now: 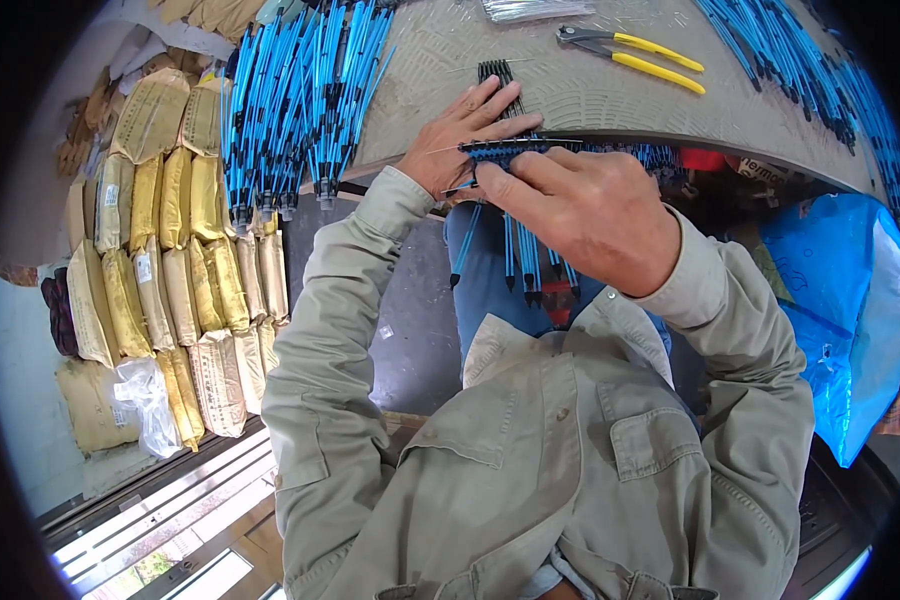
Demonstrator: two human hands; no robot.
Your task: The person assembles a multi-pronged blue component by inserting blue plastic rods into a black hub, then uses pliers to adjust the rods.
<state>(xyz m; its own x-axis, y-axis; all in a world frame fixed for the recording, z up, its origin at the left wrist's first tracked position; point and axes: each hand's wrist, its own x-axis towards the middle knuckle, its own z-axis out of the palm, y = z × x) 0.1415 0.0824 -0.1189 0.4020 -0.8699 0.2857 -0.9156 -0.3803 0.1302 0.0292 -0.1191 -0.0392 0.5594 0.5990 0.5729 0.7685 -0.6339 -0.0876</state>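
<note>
My left hand [467,132] lies on the tabletop at the near edge, its fingers stretched out over a narrow bundle of black rod ends [495,70]. A thin wire crosses that bundle. In front of it, my right hand [580,205] is closed, thumb and fingers pinching a row of blue-and-black rods [510,148] along its black ribbed upper edge. A thin wire sticks out at the ends of this row. Blue rods with black tips [527,270] hang below my right hand over my lap. My palm hides part of them.
Pliers [635,60] with yellow handles lie on the table [420,65]. Blue rod bundles rest at its left [305,100] and right [785,60]. Thin clear or metallic sticks [538,8] lie at the back. Wrapped packages [175,200] are stacked left; a blue bag [830,300] stands right.
</note>
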